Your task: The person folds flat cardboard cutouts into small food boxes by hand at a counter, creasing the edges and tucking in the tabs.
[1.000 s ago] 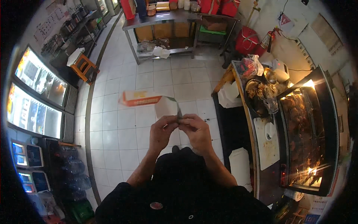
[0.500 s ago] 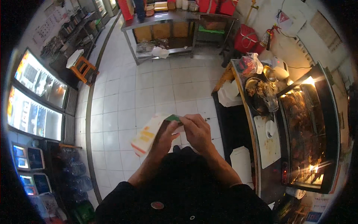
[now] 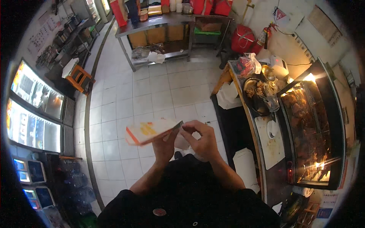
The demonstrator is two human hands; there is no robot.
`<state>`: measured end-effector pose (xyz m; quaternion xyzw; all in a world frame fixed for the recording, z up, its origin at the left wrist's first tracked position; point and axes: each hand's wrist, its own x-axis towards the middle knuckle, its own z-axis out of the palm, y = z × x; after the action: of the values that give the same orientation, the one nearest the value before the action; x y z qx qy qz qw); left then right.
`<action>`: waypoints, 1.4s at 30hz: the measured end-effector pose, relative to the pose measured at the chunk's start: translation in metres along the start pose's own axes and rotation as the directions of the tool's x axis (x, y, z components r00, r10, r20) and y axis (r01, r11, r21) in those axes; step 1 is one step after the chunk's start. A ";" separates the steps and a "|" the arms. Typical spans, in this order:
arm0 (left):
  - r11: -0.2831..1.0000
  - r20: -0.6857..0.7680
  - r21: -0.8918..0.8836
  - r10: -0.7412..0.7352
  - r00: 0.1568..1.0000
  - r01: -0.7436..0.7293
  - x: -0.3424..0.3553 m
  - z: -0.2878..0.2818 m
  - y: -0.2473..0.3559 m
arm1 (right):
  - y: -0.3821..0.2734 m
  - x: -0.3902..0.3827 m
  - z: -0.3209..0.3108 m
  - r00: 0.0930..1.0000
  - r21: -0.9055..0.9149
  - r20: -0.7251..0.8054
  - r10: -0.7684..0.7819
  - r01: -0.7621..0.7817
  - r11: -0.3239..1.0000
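Observation:
A flat white paper packet with yellow print, a red edge and a dark green end is held in front of my body above the floor. My left hand grips it from below, with the fingers partly hidden behind the paper. At its green right end, my right hand has thumb and forefinger closed together on the corner. The packet points left, roughly level. Something pale shows between my hands, too unclear to name.
To my right, a counter holds a white cutting board, a dark pan of food and a lit glass food warmer. Ahead stands a steel table. A wooden stool and lit fridges line the left.
The packet has swung up from a downward-left tilt to nearly level, showing more of its printed face. Both hands stay on it. The view has shifted slightly.

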<state>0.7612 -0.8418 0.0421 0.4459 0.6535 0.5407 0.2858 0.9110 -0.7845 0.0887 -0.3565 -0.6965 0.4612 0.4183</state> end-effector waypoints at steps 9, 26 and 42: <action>0.991 0.196 0.135 -0.031 0.980 0.004 -0.016 0.018 -0.028 | 0.017 -0.024 -0.009 0.987 -0.131 -0.152 0.052 -0.073 0.989; 0.664 0.809 -0.369 -0.116 0.576 0.651 -0.139 0.217 -0.026 | 0.063 -0.268 -0.162 0.885 -0.052 -0.457 -0.087 0.070 0.996; 0.808 0.761 0.449 -0.123 0.637 -0.381 -0.150 0.225 -0.229 | 0.213 -1.063 -0.378 -0.816 0.811 -0.355 -0.456 -0.512 0.284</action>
<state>0.9569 -0.8777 -0.2514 0.7426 0.5664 0.0998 0.3432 1.6996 -1.5244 -0.2973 -0.8651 0.3609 -0.2676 0.2231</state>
